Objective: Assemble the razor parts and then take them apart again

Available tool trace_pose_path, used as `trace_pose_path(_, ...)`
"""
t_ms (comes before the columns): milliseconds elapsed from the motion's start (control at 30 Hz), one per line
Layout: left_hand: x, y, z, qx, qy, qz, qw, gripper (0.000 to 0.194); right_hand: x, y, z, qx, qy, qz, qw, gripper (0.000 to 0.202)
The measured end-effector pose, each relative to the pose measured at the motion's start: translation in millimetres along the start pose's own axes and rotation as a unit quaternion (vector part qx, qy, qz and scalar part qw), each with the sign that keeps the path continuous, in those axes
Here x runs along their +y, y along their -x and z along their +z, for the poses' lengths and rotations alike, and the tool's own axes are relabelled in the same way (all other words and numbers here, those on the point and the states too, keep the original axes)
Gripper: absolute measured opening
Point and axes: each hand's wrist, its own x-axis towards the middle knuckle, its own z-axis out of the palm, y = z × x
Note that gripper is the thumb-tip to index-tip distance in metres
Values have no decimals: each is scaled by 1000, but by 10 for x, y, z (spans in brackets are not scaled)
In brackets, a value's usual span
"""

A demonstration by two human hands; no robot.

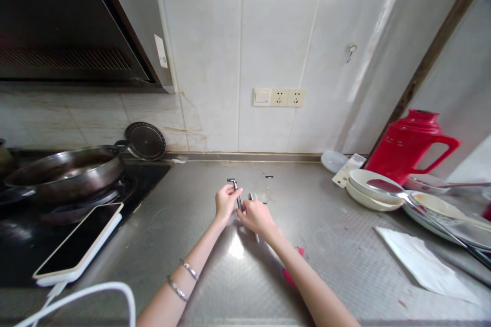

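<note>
A slim razor (235,185) with a dark T-shaped head and a dark handle is held in front of me, head pointing away. My left hand (226,201) pinches it just below the head. Lower on the handle, my right hand (256,214) closes its fingers round the end. A thin silvery stick (257,238) lies under my right hand, partly hidden by it; I cannot tell whether the hand touches it. Just beyond are a small clear plastic piece (262,197) and a small black bar-shaped piece (269,177). Something red (288,277) is partly covered by my right forearm.
At left, a steel pan (65,176) sits on the black stove (19,265), with a phone (80,242) and its white cable (95,286) nearby. Bowls (374,199), a spoon (399,193), a red thermos (406,143) and a white napkin (425,265) occupy the right side.
</note>
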Motion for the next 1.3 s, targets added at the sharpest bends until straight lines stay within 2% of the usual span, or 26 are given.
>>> trace_pose_path(200, -62, -22, -35, -21, -67, -25, 997, 29, 40, -29, 53, -9, -71, 39, 997, 27)
trace_pose_path(400, -130, -57, -114, -12, -164, 11, 986, 35, 90, -66, 99, -18, -101, 74, 992, 32)
trace_pose_path(600, -98, -46, -112, -6, -135, 11, 991, 34, 106, -64, 125, -42, -82, 93, 991, 31)
trace_pose_path(1033, -55, -29, -90, -17, -111, -8, 994, 30, 62, 6, 154, -67, -26, 77, 994, 25)
trace_pose_path(1300, -33, -21, -104, -19, -125, 12, 992, 31, 104, -5, 21, -42, -36, 87, 995, 33)
